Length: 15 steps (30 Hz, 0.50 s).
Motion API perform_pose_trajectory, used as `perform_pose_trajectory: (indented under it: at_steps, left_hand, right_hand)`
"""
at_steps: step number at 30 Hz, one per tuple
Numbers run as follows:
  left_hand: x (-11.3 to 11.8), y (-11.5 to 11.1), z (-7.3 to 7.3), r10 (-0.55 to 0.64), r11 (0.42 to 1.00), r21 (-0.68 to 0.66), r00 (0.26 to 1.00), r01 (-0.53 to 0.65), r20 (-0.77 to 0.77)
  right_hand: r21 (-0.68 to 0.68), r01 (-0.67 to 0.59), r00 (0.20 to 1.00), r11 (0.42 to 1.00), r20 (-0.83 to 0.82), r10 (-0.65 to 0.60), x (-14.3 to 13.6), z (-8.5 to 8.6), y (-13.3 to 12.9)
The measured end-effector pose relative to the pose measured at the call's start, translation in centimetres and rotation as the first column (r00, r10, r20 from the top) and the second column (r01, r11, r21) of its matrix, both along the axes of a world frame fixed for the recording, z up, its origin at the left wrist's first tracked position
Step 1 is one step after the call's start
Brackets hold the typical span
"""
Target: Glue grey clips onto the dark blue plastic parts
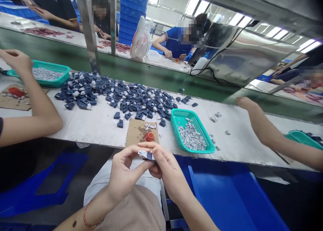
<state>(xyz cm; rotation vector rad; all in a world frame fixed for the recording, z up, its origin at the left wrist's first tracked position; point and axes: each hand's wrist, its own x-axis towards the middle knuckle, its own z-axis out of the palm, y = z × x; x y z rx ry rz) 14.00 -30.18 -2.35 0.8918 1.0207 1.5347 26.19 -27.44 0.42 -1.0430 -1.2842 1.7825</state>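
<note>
Both my hands meet in front of my lap, at the near edge of the table. Between them is a small dark blue plastic part with a light grey piece point(143, 154) at its left end. My left hand point(123, 170) pinches it with thumb and fingers. On the other side, my right hand point(165, 167) grips the dark blue end, its fingers partly covering it. Just beyond my hands lies a brown cardboard piece point(131, 136) bearing a red cap-like object point(149, 136) and several light grey bits point(150, 126).
A heap of dark blue parts point(121, 93) spreads across the white table point(101, 130). Right of the cardboard stands a green basket point(210, 145) of light grey pieces. Co-workers' arms reach in at left point(42, 103) and right point(267, 130). A blue bin point(227, 190) sits below.
</note>
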Motion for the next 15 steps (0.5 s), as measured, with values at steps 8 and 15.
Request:
perform_pose_trajectory:
  at_steps: [8,15]
  left_hand:
    - [0.2,0.6,0.1,-0.066,0.997,0.021,0.995,0.068,-0.081]
    - [-1.5,6.1,1.2,-0.295,0.938,0.035,0.848,0.345,-0.441]
  right_hand:
    - [0.095,0.041,0.994,0.995,0.094,-0.050,0.4,-0.4,0.2]
    - [0.058,0.053,0.980,0.997,0.191,-0.063,2.7,-0.8,4.2]
